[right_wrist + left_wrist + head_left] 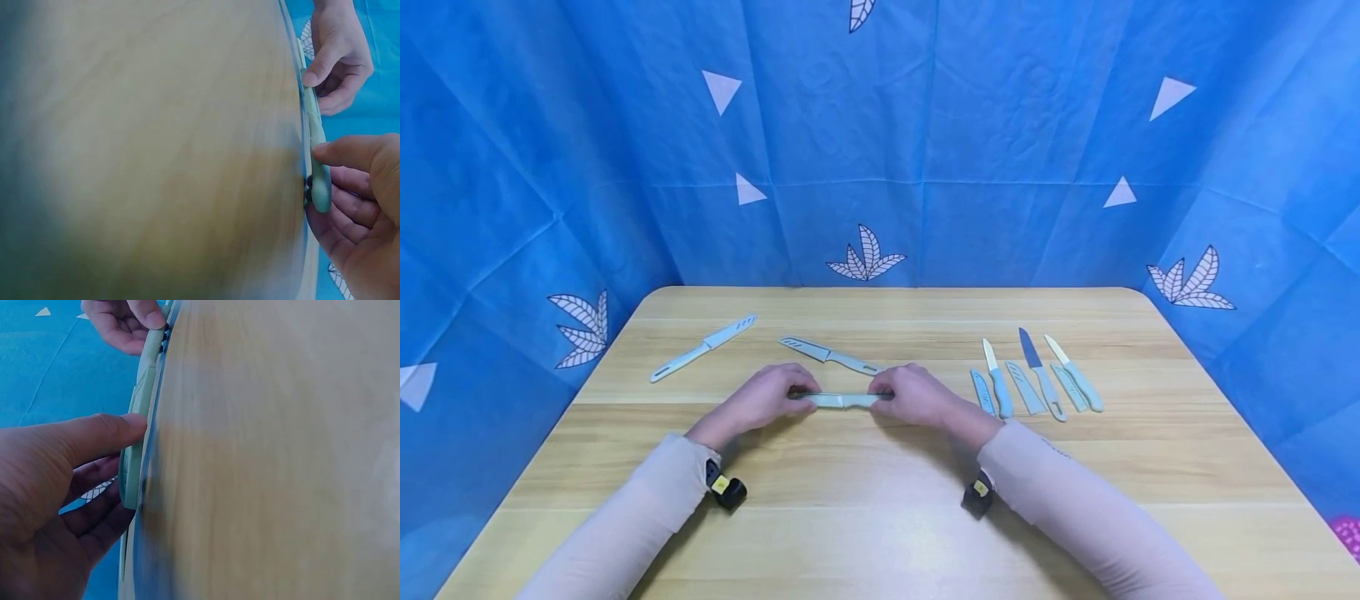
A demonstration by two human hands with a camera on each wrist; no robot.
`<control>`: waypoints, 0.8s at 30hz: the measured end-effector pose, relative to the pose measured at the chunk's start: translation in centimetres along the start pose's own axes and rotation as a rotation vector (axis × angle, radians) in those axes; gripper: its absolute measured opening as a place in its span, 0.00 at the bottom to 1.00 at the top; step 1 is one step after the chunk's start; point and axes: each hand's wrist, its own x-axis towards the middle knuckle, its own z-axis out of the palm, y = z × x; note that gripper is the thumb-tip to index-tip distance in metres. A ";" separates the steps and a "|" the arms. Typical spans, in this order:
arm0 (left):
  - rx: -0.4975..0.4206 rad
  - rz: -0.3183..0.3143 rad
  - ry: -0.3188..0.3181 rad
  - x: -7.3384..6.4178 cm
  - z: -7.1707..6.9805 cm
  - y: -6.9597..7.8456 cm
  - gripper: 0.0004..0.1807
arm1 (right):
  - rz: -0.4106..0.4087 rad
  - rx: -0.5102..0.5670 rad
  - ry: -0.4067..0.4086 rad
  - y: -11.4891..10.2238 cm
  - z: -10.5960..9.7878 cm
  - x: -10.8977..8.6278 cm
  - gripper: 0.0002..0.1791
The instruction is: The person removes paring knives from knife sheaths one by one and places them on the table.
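Note:
Between the two hands lies a light green knife, its blade inside a matching sheath (829, 400). My left hand (775, 392) pinches the sheath near its outer end, thumb on the near side in the left wrist view. At the other end, my right hand (917, 396) pinches the knife's handle (319, 134) between thumb and fingers. Handle and sheath meet midway between the hands, with the blade hidden. The knife is level, close over the wooden table (850, 533). Just beyond the hands rests a sheathed knife (827, 354), its handle end close to the right hand.
Another sheathed knife (703, 347) lies at the back left. To the right are three bare knives, one white-bladed (997, 379), one blue-bladed (1041, 375) and another white-bladed (1075, 372), with three separate sheaths (1025, 387) beside them. A blue curtain (1000, 142) surrounds the table's back and sides.

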 end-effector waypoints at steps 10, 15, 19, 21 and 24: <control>-0.025 -0.008 0.029 -0.1 -0.1 0.5 0.14 | 0.045 0.058 0.006 0.0 -0.5 -0.1 0.13; -0.023 0.003 0.033 -0.1 -0.1 0.9 0.15 | 0.054 0.070 0.011 0.2 -0.8 -0.2 0.12; 0.005 0.016 0.055 -0.1 -0.3 1.4 0.14 | 0.074 0.117 0.011 0.3 -1.1 -0.3 0.11; 0.022 0.028 0.072 0.0 -0.5 1.5 0.14 | 0.078 0.155 0.008 0.4 -1.2 -0.4 0.11; 0.037 0.048 0.091 0.1 -0.7 1.8 0.14 | 0.085 0.225 0.000 0.6 -1.2 -0.5 0.10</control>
